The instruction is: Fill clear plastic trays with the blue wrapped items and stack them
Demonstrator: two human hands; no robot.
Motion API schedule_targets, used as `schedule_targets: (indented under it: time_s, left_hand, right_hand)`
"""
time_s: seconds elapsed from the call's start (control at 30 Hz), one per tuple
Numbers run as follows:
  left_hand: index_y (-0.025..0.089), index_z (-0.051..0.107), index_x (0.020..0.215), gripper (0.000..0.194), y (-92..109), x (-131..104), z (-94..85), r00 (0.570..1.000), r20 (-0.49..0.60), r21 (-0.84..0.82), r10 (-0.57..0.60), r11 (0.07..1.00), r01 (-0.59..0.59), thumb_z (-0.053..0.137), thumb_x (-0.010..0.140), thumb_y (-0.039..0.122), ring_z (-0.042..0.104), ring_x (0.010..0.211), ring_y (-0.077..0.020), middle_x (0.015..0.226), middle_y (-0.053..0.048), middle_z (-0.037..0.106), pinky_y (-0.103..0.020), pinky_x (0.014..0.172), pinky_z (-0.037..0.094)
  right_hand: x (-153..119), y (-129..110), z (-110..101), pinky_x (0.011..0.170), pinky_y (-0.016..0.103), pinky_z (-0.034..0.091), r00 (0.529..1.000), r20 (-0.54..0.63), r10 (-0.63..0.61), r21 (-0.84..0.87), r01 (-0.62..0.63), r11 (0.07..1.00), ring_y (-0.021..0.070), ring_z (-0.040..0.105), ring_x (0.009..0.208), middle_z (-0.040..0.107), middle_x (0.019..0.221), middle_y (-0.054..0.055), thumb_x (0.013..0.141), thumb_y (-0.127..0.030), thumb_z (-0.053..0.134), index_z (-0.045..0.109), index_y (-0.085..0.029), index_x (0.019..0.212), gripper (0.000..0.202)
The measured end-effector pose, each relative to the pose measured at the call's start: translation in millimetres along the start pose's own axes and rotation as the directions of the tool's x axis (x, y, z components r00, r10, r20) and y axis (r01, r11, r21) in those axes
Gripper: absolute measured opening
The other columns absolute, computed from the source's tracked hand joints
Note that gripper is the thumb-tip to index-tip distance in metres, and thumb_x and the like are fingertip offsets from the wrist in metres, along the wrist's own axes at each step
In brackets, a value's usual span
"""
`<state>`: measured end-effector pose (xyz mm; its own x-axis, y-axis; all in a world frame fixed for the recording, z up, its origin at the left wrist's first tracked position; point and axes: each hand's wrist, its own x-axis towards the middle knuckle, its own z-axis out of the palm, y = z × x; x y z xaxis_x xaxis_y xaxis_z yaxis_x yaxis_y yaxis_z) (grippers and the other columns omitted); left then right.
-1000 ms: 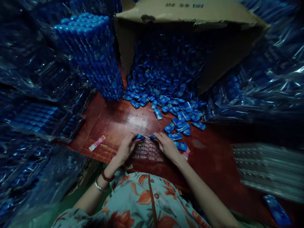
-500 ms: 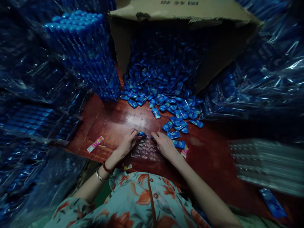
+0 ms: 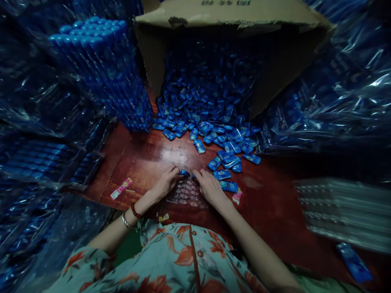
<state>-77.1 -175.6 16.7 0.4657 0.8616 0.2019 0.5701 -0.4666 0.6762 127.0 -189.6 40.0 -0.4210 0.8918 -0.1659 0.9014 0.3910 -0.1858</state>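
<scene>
A clear plastic tray [image 3: 190, 194] with rows of moulded pockets lies on the red-brown table in front of me. My left hand [image 3: 168, 179] is at its far left edge, fingers closed on a small blue packet [image 3: 183, 173]. Across from it, my right hand [image 3: 209, 184] bends over the tray's far right side with its fingers pinched; a bit of blue shows at the fingertips, most of it hidden. Just right of that hand lie two more blue packets, one of them a flat blue packet [image 3: 229, 186].
A cardboard box [image 3: 232, 16] opens toward me, spilling a heap of blue packets [image 3: 210, 126]. Stacked blue packs [image 3: 100, 73] stand left of it. Clear empty trays [image 3: 345, 211] are piled at right. Pink wrappers [image 3: 121, 188] lie on the table [image 3: 146, 162]; plastic-wrapped bundles [image 3: 336, 110] line both sides.
The view has shifted slightly. Both hands stay at the tray's far edge, with only small finger movements over the blue packets.
</scene>
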Motion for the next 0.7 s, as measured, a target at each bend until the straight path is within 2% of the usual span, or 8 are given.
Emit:
schedule_targets:
  time_s: [0.13, 0.27, 0.4, 0.47, 0.53, 0.6, 0.7]
  left_hand:
    - [0.019, 0.053, 0.103, 0.027, 4, -1, -0.2, 0.993, 0.117, 0.098, 0.013, 0.995, -0.024, 0.038, 0.085, 0.006, 0.053, 0.081, -0.0162, 0.094, -0.007, 0.054, -0.026, 0.071, 0.045]
    - [0.02, 0.053, 0.107, 0.03, 10, 6, -2.1, 0.966, 0.253, 0.213, 0.047, 0.972, -0.103, 0.039, 0.084, 0.006, 0.053, 0.086, -0.018, 0.098, -0.008, 0.055, -0.029, 0.075, 0.045]
    - [0.021, 0.053, 0.107, 0.033, 9, 19, -3.9, 0.939, 0.332, 0.208, 0.088, 0.964, -0.164, 0.042, 0.082, 0.003, 0.054, 0.086, -0.0174, 0.102, -0.008, 0.056, -0.03, 0.079, 0.045]
    - [0.021, 0.055, 0.104, 0.025, 4, 28, -6.5, 0.931, 0.35, 0.168, 0.107, 0.97, -0.175, 0.045, 0.084, 0.009, 0.055, 0.084, -0.017, 0.098, -0.007, 0.057, -0.029, 0.079, 0.046]
    - [0.021, 0.058, 0.101, 0.017, -3, 42, -9.7, 0.924, 0.347, 0.102, 0.159, 0.973, -0.206, 0.05, 0.087, 0.021, 0.056, 0.088, -0.0181, 0.098, -0.007, 0.059, -0.03, 0.082, 0.045]
    - [0.021, 0.06, 0.1, 0.018, -10, 61, -10.8, 0.937, 0.286, 0.038, 0.202, 0.974, -0.222, 0.048, 0.089, 0.03, 0.055, 0.096, -0.0199, 0.101, -0.007, 0.059, -0.031, 0.088, 0.043]
    - [0.02, 0.059, 0.104, 0.024, -17, 96, -3.0, 0.985, 0.118, 0.021, 0.125, 0.992, -0.128, 0.04, 0.093, 0.03, 0.053, 0.104, -0.0216, 0.108, -0.009, 0.057, -0.034, 0.093, 0.039]
  right_hand:
    - [1, -2, -1, 0.084, 0.032, 0.043, 1.0, 0.014, -0.012, -0.022, 0.012, 1.0, 0.0217, 0.055, 0.094, 0.057, 0.106, 0.012, 0.085, -0.005, 0.033, 0.043, -0.019, 0.129, 0.047]
    - [2, -10, -2, 0.087, 0.034, 0.042, 1.0, -0.001, -0.011, -0.033, 0.011, 0.999, 0.0233, 0.055, 0.098, 0.057, 0.107, 0.013, 0.087, -0.007, 0.033, 0.04, -0.018, 0.133, 0.048]
    - [3, -16, 2, 0.089, 0.036, 0.041, 0.998, -0.044, 0.047, -0.052, -0.049, 0.997, 0.0233, 0.055, 0.1, 0.058, 0.108, 0.013, 0.088, -0.007, 0.033, 0.041, -0.018, 0.133, 0.047]
    - [2, -12, 3, 0.088, 0.036, 0.041, 0.996, -0.064, 0.061, -0.054, -0.065, 0.996, 0.0233, 0.056, 0.1, 0.059, 0.108, 0.014, 0.088, -0.008, 0.034, 0.044, -0.019, 0.131, 0.045]
    - [-1, -1, 1, 0.087, 0.035, 0.041, 0.995, -0.098, 0.023, -0.008, -0.024, 1.0, 0.0229, 0.055, 0.102, 0.06, 0.109, 0.012, 0.09, -0.013, 0.036, 0.048, -0.021, 0.128, 0.04]
    - [-4, 17, -3, 0.085, 0.033, 0.041, 0.986, -0.167, 0.007, 0.068, 0.004, 0.998, 0.0212, 0.054, 0.103, 0.06, 0.11, 0.01, 0.092, -0.02, 0.038, 0.051, -0.023, 0.125, 0.036]
    - [-4, 45, -11, 0.083, 0.033, 0.041, 0.976, -0.203, 0.074, 0.051, -0.065, 0.997, 0.0217, 0.052, 0.103, 0.059, 0.114, 0.009, 0.09, -0.016, 0.04, 0.054, -0.023, 0.122, 0.035]
